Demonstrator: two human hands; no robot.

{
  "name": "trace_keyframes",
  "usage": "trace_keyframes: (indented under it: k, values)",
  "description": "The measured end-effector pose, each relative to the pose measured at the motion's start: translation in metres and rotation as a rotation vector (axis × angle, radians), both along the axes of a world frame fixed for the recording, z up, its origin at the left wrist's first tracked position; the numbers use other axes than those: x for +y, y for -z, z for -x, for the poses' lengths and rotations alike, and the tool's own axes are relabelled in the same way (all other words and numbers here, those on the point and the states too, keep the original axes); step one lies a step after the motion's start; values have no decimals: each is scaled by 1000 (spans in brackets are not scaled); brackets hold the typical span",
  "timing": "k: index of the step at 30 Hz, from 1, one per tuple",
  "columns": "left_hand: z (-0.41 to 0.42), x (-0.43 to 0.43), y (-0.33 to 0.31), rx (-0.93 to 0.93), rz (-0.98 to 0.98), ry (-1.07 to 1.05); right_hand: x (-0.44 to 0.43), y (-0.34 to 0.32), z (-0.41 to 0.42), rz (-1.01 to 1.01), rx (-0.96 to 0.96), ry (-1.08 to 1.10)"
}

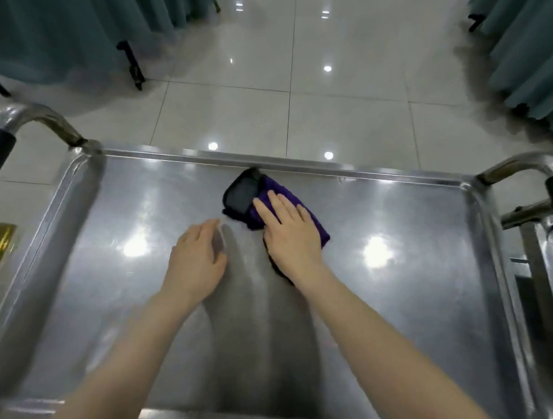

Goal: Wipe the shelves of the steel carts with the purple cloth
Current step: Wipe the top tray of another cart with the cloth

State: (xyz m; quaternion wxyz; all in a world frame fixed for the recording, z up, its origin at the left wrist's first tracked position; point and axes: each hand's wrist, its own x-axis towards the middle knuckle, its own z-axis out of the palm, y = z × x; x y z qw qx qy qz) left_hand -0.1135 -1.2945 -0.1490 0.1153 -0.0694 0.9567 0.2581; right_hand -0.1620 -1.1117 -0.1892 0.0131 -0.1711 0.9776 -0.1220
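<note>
Steel cart shelf (408, 296): my right hand (291, 234) presses flat-fingered on purple cloth (276, 185) near shelf's far rim; left hand (197, 259) loose, empty, mid-shelf.

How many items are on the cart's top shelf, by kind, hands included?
hands: 2 (left hand, right hand)
purple cloth: 1
black object: 1, beside the cloth; can't tell what it is
Total: 4

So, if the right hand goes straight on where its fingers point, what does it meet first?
Likely the black object just ahead of the right hand, then the shelf's far rim.
</note>
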Motion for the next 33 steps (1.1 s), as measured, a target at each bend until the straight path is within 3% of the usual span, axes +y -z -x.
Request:
trace_keyframes:
  k: [5, 8, 14, 17, 19, 23, 26, 28, 33]
  values:
    - [-3, 40, 4, -26, 63, 155, 148, -3, 17, -86, 37, 551]
    - [2, 56, 7, -22, 40, 219, 133, -7, 23, -52, -29, 715]
    - [11, 51, 1, 32, 4, 67, 0, -2, 3, 2, -67, -43]
    - [9, 50, 3, 46, 46, 127, 30, -2, 4, 61, -79, -103]
    - [11, 60, 7, 10, 93, 206, 85, -4, 8, 49, -28, 51]
    - [14, 101, 15, -74, 166, 314, 227, -15, 12, -49, -16, 589]
    - [7, 123, 18, -108, 190, 363, 267, -23, 12, -38, -86, 868]
    - [4, 127, 19, -121, 219, 353, 241, -23, 14, -68, -90, 807]
    - [4, 125, 17, -107, 224, 330, 117, -8, -7, -60, -62, 135]
